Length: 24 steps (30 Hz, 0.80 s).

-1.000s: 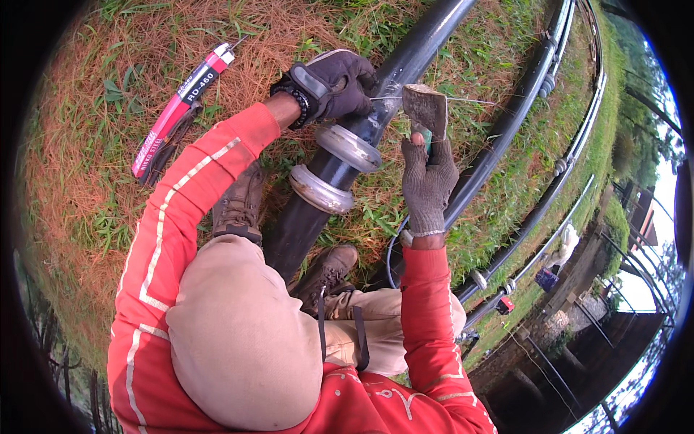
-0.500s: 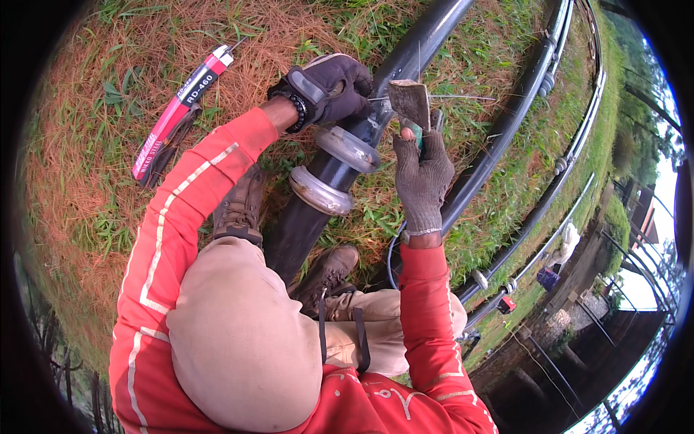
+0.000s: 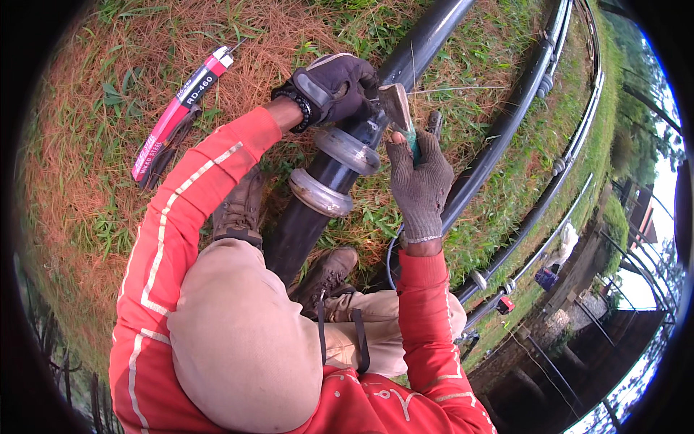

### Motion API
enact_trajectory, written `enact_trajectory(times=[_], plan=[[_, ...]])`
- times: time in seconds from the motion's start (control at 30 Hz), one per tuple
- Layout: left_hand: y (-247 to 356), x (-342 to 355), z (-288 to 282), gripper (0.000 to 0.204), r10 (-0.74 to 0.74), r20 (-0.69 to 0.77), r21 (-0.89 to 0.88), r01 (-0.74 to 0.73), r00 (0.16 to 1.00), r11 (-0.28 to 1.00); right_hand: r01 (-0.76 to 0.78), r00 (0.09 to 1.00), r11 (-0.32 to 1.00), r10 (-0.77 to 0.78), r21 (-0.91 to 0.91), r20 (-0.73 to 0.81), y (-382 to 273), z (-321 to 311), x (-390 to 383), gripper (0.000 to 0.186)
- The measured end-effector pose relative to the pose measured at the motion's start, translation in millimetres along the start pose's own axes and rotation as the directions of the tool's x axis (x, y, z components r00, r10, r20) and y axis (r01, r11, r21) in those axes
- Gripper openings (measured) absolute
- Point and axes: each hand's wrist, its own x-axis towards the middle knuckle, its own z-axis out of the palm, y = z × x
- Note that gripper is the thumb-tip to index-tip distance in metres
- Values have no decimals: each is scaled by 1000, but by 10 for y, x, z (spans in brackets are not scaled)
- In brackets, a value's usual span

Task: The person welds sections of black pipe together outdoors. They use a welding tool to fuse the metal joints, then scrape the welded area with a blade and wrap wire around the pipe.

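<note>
In a dark padded glove, my left hand [image 3: 343,88] is closed at the black pipe [image 3: 412,54]. From its fingers a thin welding rod [image 3: 463,89] points right, passing behind a tool's head. My right hand [image 3: 423,177], in a grey knitted glove, grips the green handle of a tool with a wide, flat, worn blade-like head [image 3: 395,107]. That head is tilted over the pipe, close to my left fingertips. Two thick metal collars [image 3: 320,193] ring the pipe just below both hands. What the left fingertips touch is hidden.
A red, white and black rod packet [image 3: 181,112] lies on the needle-strewn grass at left. Further black pipes [image 3: 499,148] run along the right. My boots [image 3: 329,278] stand on either side of the near pipe. A stone wall and a dark structure [image 3: 578,362] lie beyond.
The flat-headed tool has moved left and turned, closer to my left hand. My left hand has shifted slightly right, and the rod's free end has risen.
</note>
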Motion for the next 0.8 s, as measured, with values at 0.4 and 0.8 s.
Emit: enact_trajectory(times=[0.4,0.8], plan=[[50,-144,-94,19,-25,69,155,14,997,988,41,996,996,-34,79,-80,202,134,26,44],[-39,-275,-102,16,103,63,261,-116,993,958,-35,997,981,48,189,-65,259,88,91,45]])
